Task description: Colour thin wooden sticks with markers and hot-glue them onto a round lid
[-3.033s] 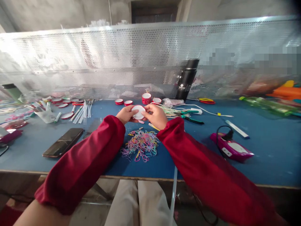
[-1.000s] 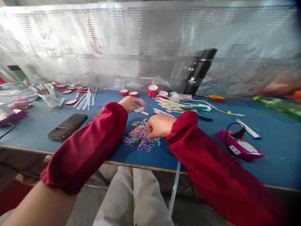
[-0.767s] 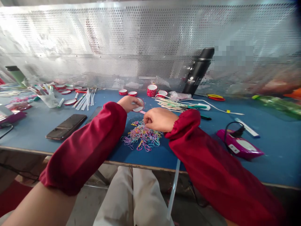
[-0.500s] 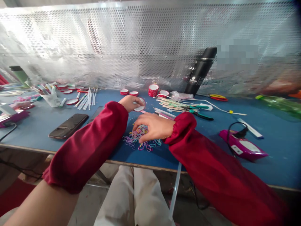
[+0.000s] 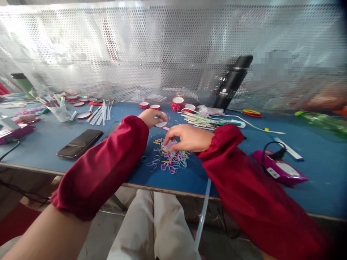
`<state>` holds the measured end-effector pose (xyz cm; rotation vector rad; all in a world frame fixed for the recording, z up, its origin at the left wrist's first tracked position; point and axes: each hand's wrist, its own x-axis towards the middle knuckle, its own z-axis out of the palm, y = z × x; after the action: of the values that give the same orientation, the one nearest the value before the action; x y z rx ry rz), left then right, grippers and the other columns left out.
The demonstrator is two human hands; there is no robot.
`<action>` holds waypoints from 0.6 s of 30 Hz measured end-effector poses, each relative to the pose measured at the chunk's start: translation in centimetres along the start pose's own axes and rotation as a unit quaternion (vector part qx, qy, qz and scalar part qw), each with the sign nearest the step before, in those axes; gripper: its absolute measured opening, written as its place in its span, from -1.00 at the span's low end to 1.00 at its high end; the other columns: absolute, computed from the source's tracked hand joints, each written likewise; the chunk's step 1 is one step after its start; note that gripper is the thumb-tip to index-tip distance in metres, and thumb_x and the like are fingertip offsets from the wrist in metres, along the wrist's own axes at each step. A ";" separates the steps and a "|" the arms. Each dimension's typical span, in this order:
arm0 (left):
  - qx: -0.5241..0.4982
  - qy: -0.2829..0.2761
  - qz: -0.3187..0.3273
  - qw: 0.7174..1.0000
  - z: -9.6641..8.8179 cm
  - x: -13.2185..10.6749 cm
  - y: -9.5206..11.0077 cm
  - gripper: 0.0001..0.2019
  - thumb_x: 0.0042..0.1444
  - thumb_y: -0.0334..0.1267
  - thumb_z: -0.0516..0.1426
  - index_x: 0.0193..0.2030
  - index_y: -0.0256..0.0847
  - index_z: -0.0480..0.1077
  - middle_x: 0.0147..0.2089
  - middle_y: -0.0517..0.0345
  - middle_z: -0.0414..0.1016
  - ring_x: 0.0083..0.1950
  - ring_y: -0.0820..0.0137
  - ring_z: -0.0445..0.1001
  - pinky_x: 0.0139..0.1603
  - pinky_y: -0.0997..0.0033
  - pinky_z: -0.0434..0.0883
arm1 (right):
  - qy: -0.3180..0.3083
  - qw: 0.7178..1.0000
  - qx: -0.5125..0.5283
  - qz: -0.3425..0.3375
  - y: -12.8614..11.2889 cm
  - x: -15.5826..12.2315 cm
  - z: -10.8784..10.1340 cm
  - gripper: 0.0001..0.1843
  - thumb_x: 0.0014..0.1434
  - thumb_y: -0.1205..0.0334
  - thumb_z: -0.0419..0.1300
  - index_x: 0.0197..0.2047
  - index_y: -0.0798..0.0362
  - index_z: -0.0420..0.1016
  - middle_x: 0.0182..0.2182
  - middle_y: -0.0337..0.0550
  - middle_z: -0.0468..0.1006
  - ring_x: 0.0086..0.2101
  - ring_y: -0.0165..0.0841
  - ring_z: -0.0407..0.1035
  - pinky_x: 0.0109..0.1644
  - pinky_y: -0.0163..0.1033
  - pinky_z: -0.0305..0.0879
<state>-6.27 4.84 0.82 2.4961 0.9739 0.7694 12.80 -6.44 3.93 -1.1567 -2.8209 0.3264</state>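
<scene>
A pile of small coloured rubber bands [image 5: 175, 160] lies on the blue table in front of me, with several loose ones scattered at its left. My right hand [image 5: 189, 137] is over the pile, thumb and fingers curled in around a clump of purplish bands. Just beyond, my left hand [image 5: 150, 117] grips a round, shallow, red-rimmed piece with a white face [image 5: 162, 122], tilted up at the edge. Whether this is a lid or a small tin I cannot tell. Both forearms wear dark red sleeves.
Red-and-white round tins [image 5: 177, 103] stand at the back before a perforated metal screen. A black bottle [image 5: 231, 85], thin wooden sticks [image 5: 202, 121] and a purple box [image 5: 279, 168] are to the right. A phone [image 5: 80, 143], white sticks [image 5: 101, 115] and a pen cup [image 5: 59, 112] are left.
My right hand has moved to the right and its fingers have closed in on some bands. The pile has shifted right, leaving stray bands at the left. My left hand stays nearly in place.
</scene>
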 end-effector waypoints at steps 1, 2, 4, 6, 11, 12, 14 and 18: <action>0.000 0.000 0.000 1.000 0.0 0.0 0.0 -0.75 0.02 -0.34 0.11 -0.19 -0.27 0.57 -0.15 0.11 0.60 -0.11 0.38 0.50 0.05 0.38 0.36 | -0.016 0.999 -0.023 0.028 0.2 -0.3 -0.3 -0.62 0.00 0.09 0.30 -0.08 -0.03 0.56 -0.15 -0.13 0.55 -0.17 -0.26 0.41 -0.12 -0.26 0.25; 0.001 0.001 -0.001 1.000 0.0 0.0 0.0 -0.75 0.02 -0.33 0.12 -0.19 -0.26 0.57 -0.15 0.11 0.60 -0.11 0.38 0.50 0.05 0.38 0.36 | -0.034 0.996 -0.047 0.063 0.4 -0.6 -0.5 -0.47 -0.07 -0.01 0.34 0.00 -0.03 0.52 -0.11 -0.10 0.53 -0.14 -0.21 0.41 -0.12 -0.24 0.26; 0.002 0.003 -0.003 1.000 0.0 0.0 -0.1 -0.75 0.02 -0.33 0.11 -0.19 -0.25 0.57 -0.15 0.12 0.60 -0.11 0.38 0.50 0.04 0.39 0.36 | -0.068 0.985 -0.087 0.128 0.8 -0.7 -0.3 -0.20 -0.20 -0.18 0.36 0.11 -0.04 0.42 -0.04 -0.05 0.50 -0.10 -0.12 0.40 -0.14 -0.20 0.27; 0.004 0.006 -0.005 1.000 0.1 0.0 -0.2 -0.75 0.03 -0.31 0.11 -0.20 -0.24 0.57 -0.16 0.14 0.60 -0.13 0.39 0.51 0.02 0.39 0.37 | -0.091 0.978 -0.108 0.152 0.9 -0.5 0.4 -0.10 -0.26 -0.25 0.36 0.15 -0.06 0.37 -0.02 -0.04 0.49 -0.07 -0.07 0.39 -0.15 -0.18 0.26; 0.009 0.010 0.004 1.000 0.1 0.0 -0.2 -0.75 0.03 -0.30 0.11 -0.20 -0.23 0.57 -0.19 0.15 0.60 -0.15 0.39 0.51 0.00 0.39 0.39 | -0.052 0.993 -0.082 0.071 0.5 0.9 2.1 -0.58 0.02 0.07 0.24 -0.03 -0.04 0.47 -0.12 -0.12 0.54 -0.15 -0.23 0.41 -0.19 -0.26 0.21; 0.009 0.010 0.009 1.000 0.1 0.0 -0.2 -0.76 0.02 -0.30 0.12 -0.20 -0.23 0.57 -0.18 0.14 0.60 -0.14 0.39 0.51 0.01 0.39 0.38 | -0.031 0.995 -0.072 0.058 0.4 1.0 2.1 -0.66 0.06 0.13 0.20 -0.07 -0.03 0.49 -0.16 -0.13 0.55 -0.18 -0.26 0.41 -0.20 -0.28 0.20; 0.008 0.013 0.018 1.000 0.0 -0.1 -0.1 -0.76 0.02 -0.31 0.12 -0.20 -0.23 0.57 -0.16 0.14 0.60 -0.11 0.39 0.51 0.03 0.39 0.38 | 0.013 0.998 -0.048 0.044 0.2 1.0 1.7 -0.74 0.11 0.16 0.17 -0.12 0.00 0.51 -0.22 -0.14 0.56 -0.24 -0.30 0.41 -0.21 -0.29 0.18; 0.006 0.016 0.021 1.000 -0.1 0.0 -0.1 -0.76 0.02 -0.32 0.11 -0.21 -0.23 0.57 -0.15 0.12 0.60 -0.11 0.38 0.51 0.05 0.38 0.37 | 0.030 0.999 0.015 0.031 0.3 0.2 0.3 -0.61 0.11 0.03 0.21 -0.03 0.01 0.49 -0.17 -0.12 0.54 -0.23 -0.29 0.41 -0.15 -0.25 0.24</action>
<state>-6.37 4.89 0.81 2.5293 0.9422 0.8225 12.82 -6.16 3.62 -1.2291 -2.7237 0.3316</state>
